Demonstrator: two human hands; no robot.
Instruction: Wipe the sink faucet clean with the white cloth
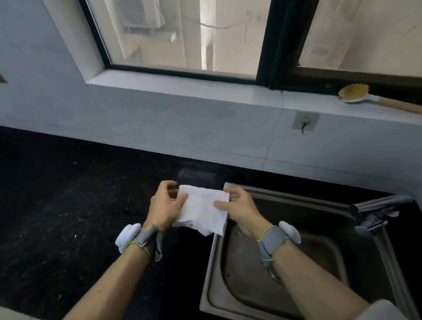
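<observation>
The left hand (164,205) and right hand (238,208) each pinch one side of the white, crumpled rectangular cloth (202,209), stretching it in the air between them above the black stone counter (62,202) and the steel sink's (235,291) left rim. The chrome faucet (376,207) stands well apart, at the sink's right.

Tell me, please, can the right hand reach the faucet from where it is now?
Probably yes. The right hand, which pinches the white cloth together with the left hand, is over the sink's left edge; only open sink lies between it and the faucet.
</observation>
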